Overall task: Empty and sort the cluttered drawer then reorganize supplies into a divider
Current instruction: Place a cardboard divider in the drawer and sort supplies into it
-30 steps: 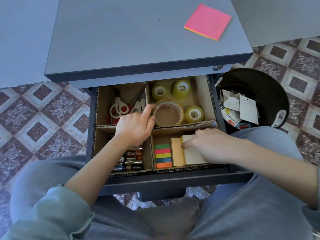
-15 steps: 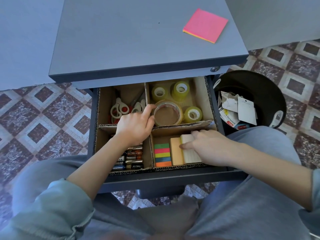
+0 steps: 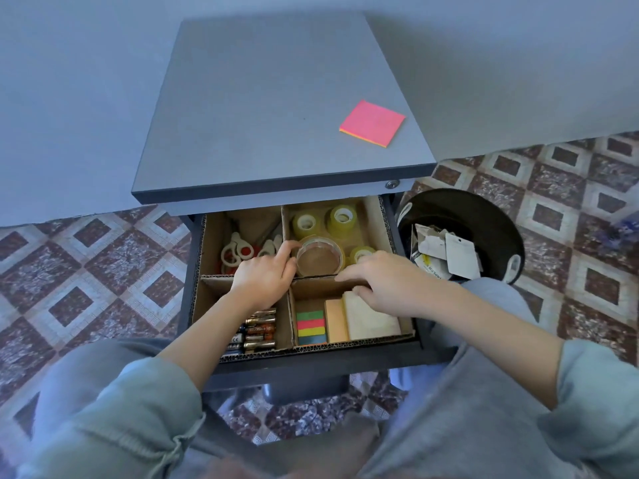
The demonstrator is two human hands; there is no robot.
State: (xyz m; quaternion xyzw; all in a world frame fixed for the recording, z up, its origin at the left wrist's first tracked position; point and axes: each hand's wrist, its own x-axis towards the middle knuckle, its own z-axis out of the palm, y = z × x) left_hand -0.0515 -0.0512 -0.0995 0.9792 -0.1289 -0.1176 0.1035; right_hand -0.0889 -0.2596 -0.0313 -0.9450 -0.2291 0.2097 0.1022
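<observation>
Below the cabinet top (image 3: 269, 115), the drawer (image 3: 311, 357) stands pulled out, lined with a cardboard divider (image 3: 375, 219) of four compartments.

Far-left compartment: scissors (image 3: 235, 252), two pairs, toward the near wall. Bare cardboard shows at the far corner.

Near-left compartment: batteries (image 3: 259, 330), stacked at the near edge, partly under my forearm, count unclear. Bare floor lies beyond them.

My left hand (image 3: 262, 278) sits over the crossing of the walls, forefinger stretched onto the left rim of the large tape roll (image 3: 320, 261), other fingers curled. Whether it pinches the roll I cannot tell.

Far-right compartment: one large roll at the near wall; small tape rolls (image 3: 305, 224), three, two along the far edge, one at the near-right corner.

Near-right compartment: three pads side by side at the near edge: striped flags (image 3: 311, 327), orange pad (image 3: 336, 321), cream pad (image 3: 371, 319).

My right hand (image 3: 390, 285) lies loosely spread across the cross wall, thumb touching the cream pad's far edge, clamping nothing.

Cabinet top, right edge: one pink pad (image 3: 372, 123).

Right of the drawer: one black bin (image 3: 484, 216) holding paper scraps.
</observation>
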